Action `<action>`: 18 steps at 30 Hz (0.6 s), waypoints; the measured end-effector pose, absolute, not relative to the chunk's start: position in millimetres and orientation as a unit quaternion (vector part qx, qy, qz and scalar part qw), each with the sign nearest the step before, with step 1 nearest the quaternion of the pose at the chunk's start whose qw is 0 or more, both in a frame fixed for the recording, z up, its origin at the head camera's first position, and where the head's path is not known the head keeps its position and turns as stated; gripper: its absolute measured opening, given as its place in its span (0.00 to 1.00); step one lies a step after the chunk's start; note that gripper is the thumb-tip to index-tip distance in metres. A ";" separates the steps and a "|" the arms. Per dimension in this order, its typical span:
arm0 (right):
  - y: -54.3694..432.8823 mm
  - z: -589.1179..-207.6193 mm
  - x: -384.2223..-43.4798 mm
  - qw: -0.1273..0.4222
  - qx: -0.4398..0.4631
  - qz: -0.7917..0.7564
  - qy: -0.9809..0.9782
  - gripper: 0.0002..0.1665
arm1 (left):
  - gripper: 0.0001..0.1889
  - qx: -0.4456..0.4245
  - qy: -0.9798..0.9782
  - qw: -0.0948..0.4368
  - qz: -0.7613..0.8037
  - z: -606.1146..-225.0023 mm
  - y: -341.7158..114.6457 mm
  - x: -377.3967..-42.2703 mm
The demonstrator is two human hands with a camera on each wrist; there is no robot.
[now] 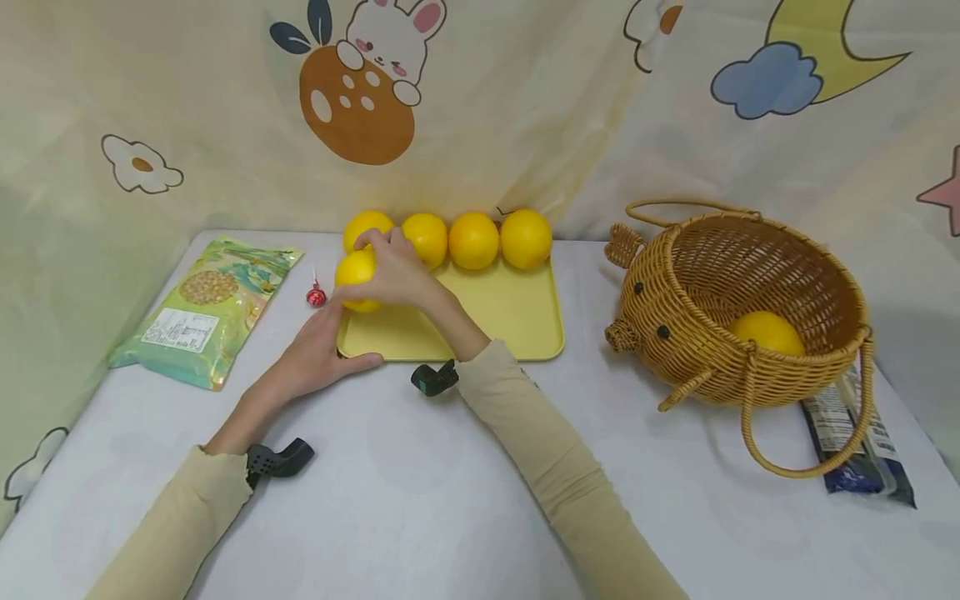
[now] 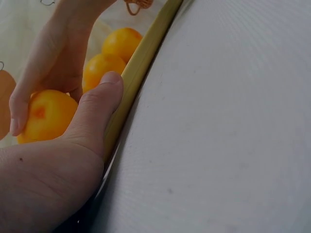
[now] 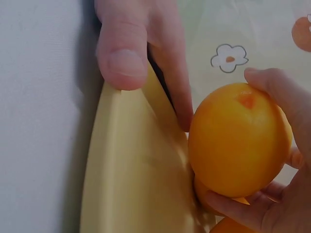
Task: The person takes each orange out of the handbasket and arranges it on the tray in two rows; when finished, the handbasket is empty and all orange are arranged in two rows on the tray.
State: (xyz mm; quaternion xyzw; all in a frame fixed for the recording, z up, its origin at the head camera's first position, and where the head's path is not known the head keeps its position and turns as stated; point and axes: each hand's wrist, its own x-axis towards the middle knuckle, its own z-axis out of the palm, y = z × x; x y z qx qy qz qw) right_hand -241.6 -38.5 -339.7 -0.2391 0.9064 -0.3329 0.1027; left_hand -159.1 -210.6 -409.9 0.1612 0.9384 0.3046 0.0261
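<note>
My right hand [image 1: 393,271] grips an orange [image 1: 356,275] from above at the left end of the yellow tray [image 1: 502,317]. In the right wrist view the thumb and fingers curl round this orange [image 3: 238,141], whose stem dimple shows. My left hand [image 1: 311,350] rests at the tray's front left corner with straight fingers along the left side. Its thumb [image 2: 97,102] lies along the front rim. Several more oranges [image 1: 473,241] stand in a row at the tray's back edge, the leftmost partly hidden behind my right hand.
On the right, a wicker pig-shaped basket [image 1: 675,350] holds one orange [image 1: 768,332]. Dark packets [image 1: 855,450] lie by its front right side. Left of the tray are a red-wrapped lollipop [image 1: 316,294] and a green bag [image 1: 210,308]. A patterned cloth [image 1: 525,100] hangs behind the table.
</note>
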 end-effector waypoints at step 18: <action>-36.9 -339.9 -236.5 0.160 -0.269 -0.299 0.901 0.49 | 0.55 0.147 0.946 0.039 0.285 -409.3 -209.1 -156.6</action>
